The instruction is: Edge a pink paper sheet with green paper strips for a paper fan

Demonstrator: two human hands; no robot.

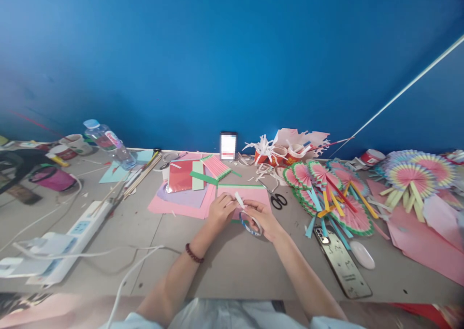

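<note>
A clear plastic bottle (110, 140) with a blue cap is beyond the white power strip (78, 239). Left of the strip's far end lies a pink pouch (52, 178). Well to the strip's right, a phone (344, 261) lies back up beside a white mouse (362, 254). Beyond and right of the strip, a small screen (228, 146) stands near the blue wall (232, 53).

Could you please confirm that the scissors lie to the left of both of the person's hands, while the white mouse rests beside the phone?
Not quite: the head view shows the scissors lying to the right of both the left hand and the right hand. The white mouse does rest beside the phone.
</note>
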